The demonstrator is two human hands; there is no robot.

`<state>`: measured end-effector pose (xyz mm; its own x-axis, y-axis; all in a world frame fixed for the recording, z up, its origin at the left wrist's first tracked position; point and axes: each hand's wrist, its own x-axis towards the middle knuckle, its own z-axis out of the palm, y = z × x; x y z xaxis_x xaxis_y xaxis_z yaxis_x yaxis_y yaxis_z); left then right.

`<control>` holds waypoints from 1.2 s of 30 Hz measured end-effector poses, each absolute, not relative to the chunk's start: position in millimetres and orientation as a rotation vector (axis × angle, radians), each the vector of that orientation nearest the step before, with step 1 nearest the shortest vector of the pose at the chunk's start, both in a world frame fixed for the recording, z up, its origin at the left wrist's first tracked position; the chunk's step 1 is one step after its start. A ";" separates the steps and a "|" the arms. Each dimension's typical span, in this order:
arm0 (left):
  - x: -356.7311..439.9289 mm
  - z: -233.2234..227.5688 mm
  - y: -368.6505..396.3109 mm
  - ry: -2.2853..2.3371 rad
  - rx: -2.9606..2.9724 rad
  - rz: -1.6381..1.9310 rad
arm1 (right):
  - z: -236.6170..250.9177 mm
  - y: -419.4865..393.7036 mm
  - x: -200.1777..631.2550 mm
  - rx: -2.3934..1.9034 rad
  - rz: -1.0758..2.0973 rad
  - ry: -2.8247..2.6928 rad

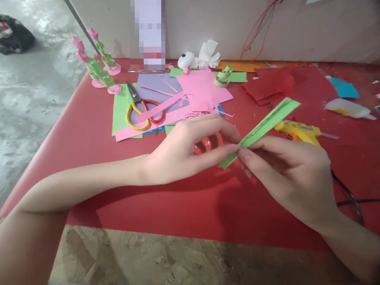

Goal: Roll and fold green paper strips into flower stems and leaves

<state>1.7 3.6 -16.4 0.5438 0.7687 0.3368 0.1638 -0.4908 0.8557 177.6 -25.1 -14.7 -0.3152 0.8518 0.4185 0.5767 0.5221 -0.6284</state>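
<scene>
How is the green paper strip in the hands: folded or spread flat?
Folded. The green paper strip shows a lengthwise crease with doubled layers, pinched near its lower end by the left hand and right hand.

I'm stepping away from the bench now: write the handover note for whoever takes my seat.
Left hand: pinching the lower end of the long folded green paper strip.
Right hand: pinching the same strip from the other side.
Strip is held above the red table sheet, tilted up to the right.
Done: strip cut and creased lengthwise.
Left: not clear from here. Yellow-handled scissors lie on the paper pile; yellow glue gun behind the right hand.
</scene>
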 end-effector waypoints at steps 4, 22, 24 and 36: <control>3.7 -18.3 6.0 0.627 1.576 0.896 | -12.9 -25.7 176.9 -1.121 0.467 -2.020; 5.3 -35.6 7.4 0.603 1.514 1.032 | -13.4 -29.3 175.1 -1.217 0.296 -1.916; 6.0 -36.6 6.3 0.614 1.607 1.099 | -16.1 -31.2 174.7 -1.228 0.294 -1.843; 6.3 -36.1 4.1 0.627 1.675 1.335 | -10.6 -40.2 177.2 -1.140 0.115 -1.968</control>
<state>6.3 4.1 -36.1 0.2953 0.8127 0.5023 -0.1318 -0.4861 0.8639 177.2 -40.2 -10.6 -0.2361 0.7519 0.6156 0.6751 0.5826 -0.4527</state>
